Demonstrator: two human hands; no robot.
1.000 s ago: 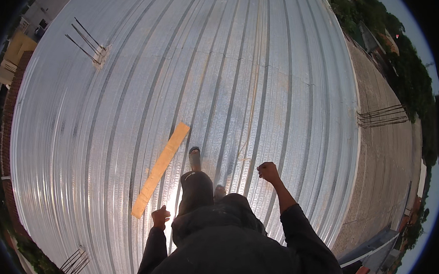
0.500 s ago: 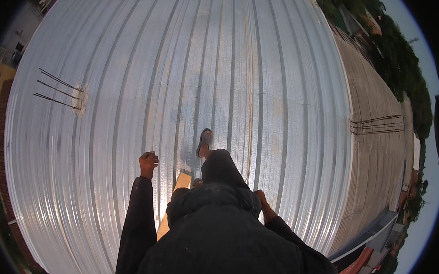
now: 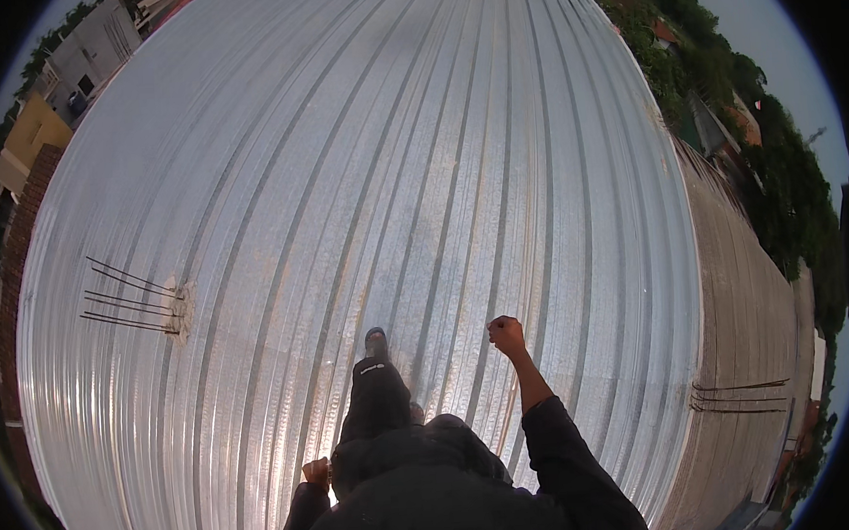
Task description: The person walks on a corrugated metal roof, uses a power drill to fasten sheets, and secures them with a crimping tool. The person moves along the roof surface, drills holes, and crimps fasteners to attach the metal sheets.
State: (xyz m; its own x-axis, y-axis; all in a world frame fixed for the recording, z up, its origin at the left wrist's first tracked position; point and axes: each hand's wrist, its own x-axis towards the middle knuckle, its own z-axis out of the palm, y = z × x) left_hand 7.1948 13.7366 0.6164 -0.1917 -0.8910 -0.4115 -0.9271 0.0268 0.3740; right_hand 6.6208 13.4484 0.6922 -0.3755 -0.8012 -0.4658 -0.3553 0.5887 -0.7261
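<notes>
1. Ribbed metal decking (image 3: 460, 206): spreads beneath the person and carries the whole scene; its long ribs run from the near edge toward the far edge, bending under the lens. Surface is silvery, with dull stains around the middle and a bright glare near the left leg.
2. Right hand (image 3: 506, 334): raised ahead of the torso, above the decking, right of the forward foot. Fingers are curled narrow, in a loose fist; whether anything small lies inside cannot be told.
3. Left hand (image 3: 317, 473): low, near the decking's near edge, just beside the left thigh. Fingers appear bent, but how far they close cannot be told; contact with the trousers cannot be confirmed.
4. Forward foot (image 3: 377, 343): planted on the decking, in dark footwear. The dark trousers (image 3: 374, 402) bear a small white mark.
5. Left reinforcing bars (image 3: 131, 301): project from a rough concrete patch (image 3: 184, 312) inside the decking's left edge, pointing outward.
6. Right reinforcing bars (image 3: 739, 398): extend past the decking's right edge, above a weathered brown-grey roof (image 3: 748, 296).
7. Surroundings: a yellow building (image 3: 36, 134) stands beyond the far left corner; trees (image 3: 780, 174) stand beyond the right edge.
</notes>
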